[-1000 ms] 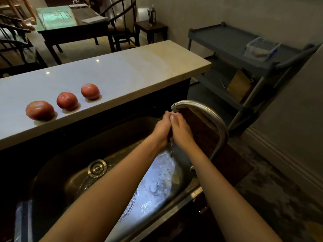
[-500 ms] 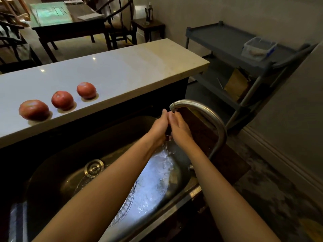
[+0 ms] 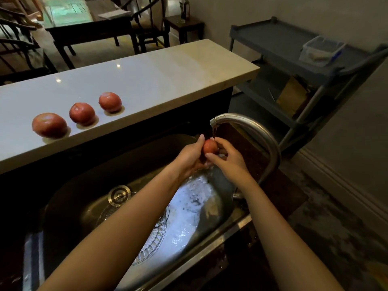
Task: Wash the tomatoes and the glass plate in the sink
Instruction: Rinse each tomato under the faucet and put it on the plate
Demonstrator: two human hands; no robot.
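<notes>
Rinsing a small tomato (image 3: 210,146) between both hands, directly under the faucet (image 3: 247,124) stream.

The left hand (image 3: 190,157) cups it from below while the right hand (image 3: 230,158) curls round its far side. Up and left of the hands, three wet tomatoes (image 3: 81,113) sit on the counter (image 3: 168,72), seemingly washed. Below the wrists, the glass plate (image 3: 155,238) lies in the sink (image 3: 84,185), unwashed. A second ago, pressed-together hands hid the fruit; now it shows.
</notes>
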